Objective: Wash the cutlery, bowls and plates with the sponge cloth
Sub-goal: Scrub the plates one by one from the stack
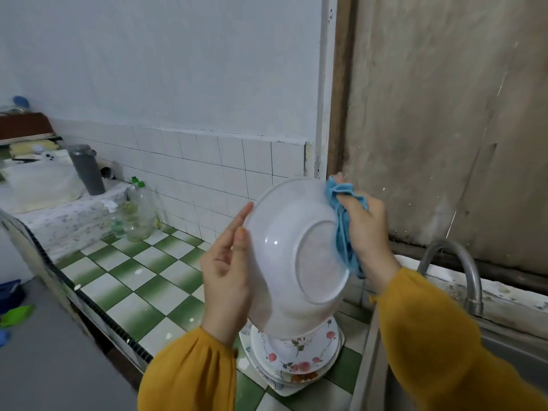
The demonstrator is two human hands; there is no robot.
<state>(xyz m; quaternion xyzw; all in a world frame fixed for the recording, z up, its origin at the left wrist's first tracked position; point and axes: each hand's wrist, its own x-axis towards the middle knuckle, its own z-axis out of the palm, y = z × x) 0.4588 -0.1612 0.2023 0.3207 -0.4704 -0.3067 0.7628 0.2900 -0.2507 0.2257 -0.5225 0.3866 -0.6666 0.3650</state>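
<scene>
Head view: white bowl (pixel 284 262) was held tilted, underside toward the camera, above stacked plates (pixel 299 361) on the tiled surface (pixel 133 280). Left hand (pixel 226 274) braced its rim with straight fingers (pixel 243 215). Right hand (pixel 369 232) clutched the sponge cloth (pixel 344 235) against the far edge. Steady bracing should let the cloth circle the whole rim.

The bowl (pixel 296 256) is plain white. The sponge cloth (pixel 345 232) is light blue. Both sleeves (pixel 189 372) are mustard yellow. The counter (pixel 127 280) has a green-and-white checkerboard of tiles, and the wall tiles (pixel 207 164) are white with dark grout. The stacked plates (pixel 299 360) are white with red and pink flowers. The flask (pixel 86 169) is grey and the bottle caps (pixel 138 182) are green.
</scene>
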